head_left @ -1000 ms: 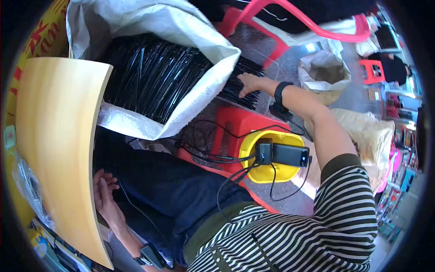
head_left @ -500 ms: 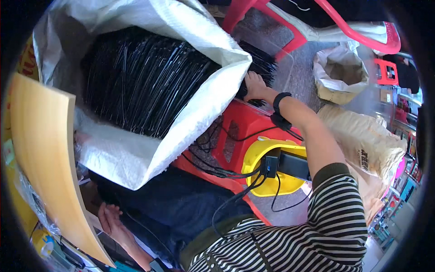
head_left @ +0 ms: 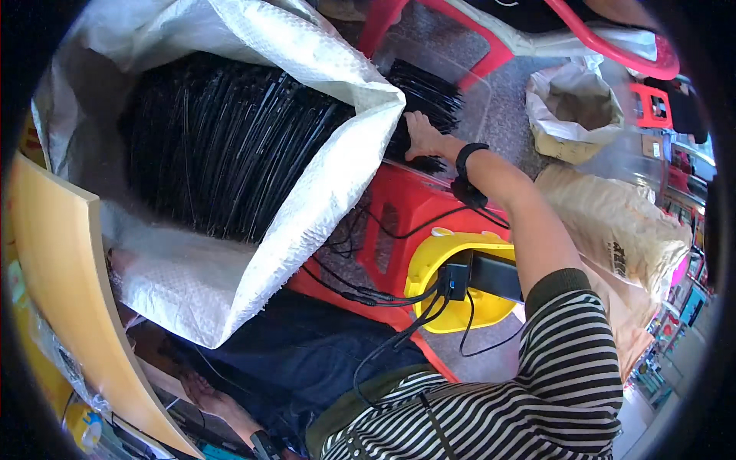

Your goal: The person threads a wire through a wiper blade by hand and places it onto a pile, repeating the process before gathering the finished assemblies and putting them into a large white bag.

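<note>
My right hand [head_left: 425,139] reaches out past the rim of a big white woven sack [head_left: 307,203]. Its thumb and fingers are around part of a bundle of thin black strips [head_left: 429,96] lying in a clear plastic box [head_left: 479,107]. Some fingertips are hidden against the dark strips and the sack. Inside the sack a large mass of similar glossy black strips [head_left: 230,146] lies packed side by side. Low on the left, beside my lap, my left hand [head_left: 207,395] hangs in shade, fingers loosely stretched and holding nothing.
A red plastic stool [head_left: 395,211] supports the box. Beside it, a yellow container [head_left: 429,264] holds a black device [head_left: 494,276] with several cables. A curved wooden board [head_left: 61,268] stands at left. An open sack [head_left: 575,123] and a brown paper bag [head_left: 613,230] lie to the right.
The white sack with its strips has shifted slightly left and down in view. My right hand stays at the strips in the box. My left hand has moved a little lower, into shade.
</note>
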